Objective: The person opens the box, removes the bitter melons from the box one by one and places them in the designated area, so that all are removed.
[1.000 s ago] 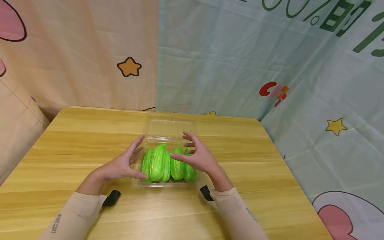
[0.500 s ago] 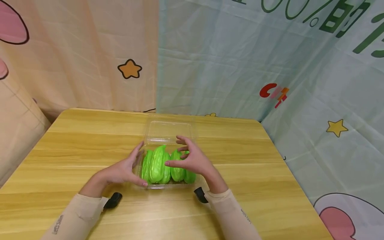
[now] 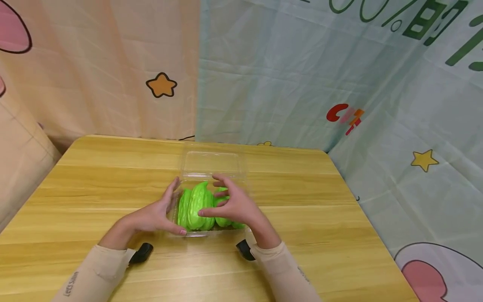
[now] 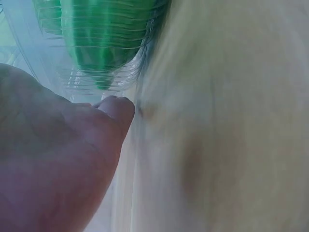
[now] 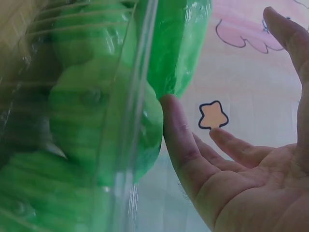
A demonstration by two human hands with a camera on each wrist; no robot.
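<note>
Several bright green, ridged bitter melons (image 3: pixel 197 207) lie side by side in a clear plastic clamshell box (image 3: pixel 201 234), its lid folded back. My left hand (image 3: pixel 156 214) rests at the box's left side, thumb along the front edge and fingers straight by the left wall. In the left wrist view the thumb (image 4: pixel 118 108) is close against the ribbed wall. Over the right part of the box hovers my right hand (image 3: pixel 235 205), fingers spread, hiding some melons. In the right wrist view its thumb (image 5: pixel 178 130) is by a melon (image 5: pixel 176 48); touching, I cannot tell.
The transparent lid (image 3: pixel 213 163) lies behind the box on the wood-grain table (image 3: pixel 113 180). Printed cloth (image 3: pixel 264 84) hangs behind the table and along its right side. A black wrist-worn piece (image 3: pixel 141 253) sits at the left cuff, another (image 3: pixel 245 250) at the right.
My right hand has moved left and slightly toward me over the melons, covering more of them on the right. My left thumb has come down to the box's front edge and stayed there.
</note>
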